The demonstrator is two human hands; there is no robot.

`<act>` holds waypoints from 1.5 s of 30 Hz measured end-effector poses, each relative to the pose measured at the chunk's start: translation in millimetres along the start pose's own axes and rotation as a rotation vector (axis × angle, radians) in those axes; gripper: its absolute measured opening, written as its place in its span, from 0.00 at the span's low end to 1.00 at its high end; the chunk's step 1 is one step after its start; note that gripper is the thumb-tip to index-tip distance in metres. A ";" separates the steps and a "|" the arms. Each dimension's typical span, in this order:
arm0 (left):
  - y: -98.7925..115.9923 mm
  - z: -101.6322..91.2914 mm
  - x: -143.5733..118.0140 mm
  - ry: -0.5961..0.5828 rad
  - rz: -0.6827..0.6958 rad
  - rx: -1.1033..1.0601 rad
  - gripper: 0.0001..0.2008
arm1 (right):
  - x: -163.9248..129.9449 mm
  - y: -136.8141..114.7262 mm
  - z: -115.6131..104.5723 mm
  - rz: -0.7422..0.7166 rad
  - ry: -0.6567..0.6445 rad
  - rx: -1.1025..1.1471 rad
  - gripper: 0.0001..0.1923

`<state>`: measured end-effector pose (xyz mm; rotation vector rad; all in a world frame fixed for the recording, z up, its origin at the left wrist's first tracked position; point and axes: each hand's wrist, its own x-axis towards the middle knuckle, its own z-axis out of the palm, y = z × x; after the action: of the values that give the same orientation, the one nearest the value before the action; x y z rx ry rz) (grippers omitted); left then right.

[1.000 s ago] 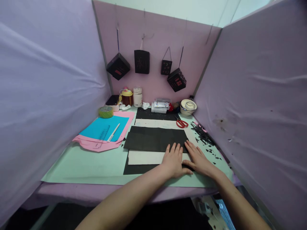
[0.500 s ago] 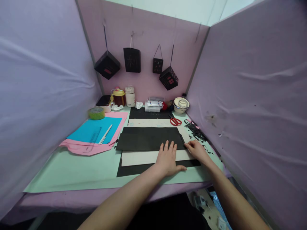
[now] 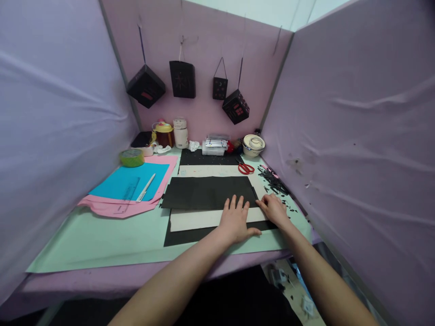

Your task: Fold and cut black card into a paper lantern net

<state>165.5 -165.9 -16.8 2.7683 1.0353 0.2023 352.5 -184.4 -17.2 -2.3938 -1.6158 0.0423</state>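
Observation:
A wide sheet of black paper (image 3: 204,191) lies across a white board (image 3: 193,220). My left hand (image 3: 235,221) rests flat on the sheet's lower right part, its fingers spread and thumb out. At the sheet's right edge, by a narrow flap (image 3: 253,192), the fingertips of my right hand (image 3: 273,209) are pinched together on the paper. Below the board, a second black sheet (image 3: 183,237) shows along the front. Red-handled scissors (image 3: 246,168) lie just beyond the right corner of the sheet.
Black paper scraps (image 3: 273,180) are scattered on the right. On the left are blue paper (image 3: 118,179), pink sheets (image 3: 105,208), a clear ruler (image 3: 130,192), a white pen (image 3: 146,188) and green tape (image 3: 132,158). Black paper boxes (image 3: 182,80) hang on the back wall.
My right hand has pressed the narrow flap along the right edge, so less of it sticks out. The left hand stays flat on the sheet. The whole view has shifted slightly.

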 end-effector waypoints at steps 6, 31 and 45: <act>12.7 -5.7 2.1 0.010 -0.002 0.069 0.52 | -2.7 -1.9 2.9 0.005 0.027 -0.047 0.16; 35.4 6.8 11.6 -0.006 -0.026 0.013 0.49 | -1.7 2.1 9.9 0.004 0.068 -0.033 0.16; 0.0 -5.0 4.0 0.115 -0.029 0.015 0.36 | -2.0 12.0 18.7 -0.100 0.187 0.107 0.16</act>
<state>167.5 -162.6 -11.7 2.7821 1.1070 0.3553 359.5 -186.9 -38.2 -2.1640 -1.6007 -0.1076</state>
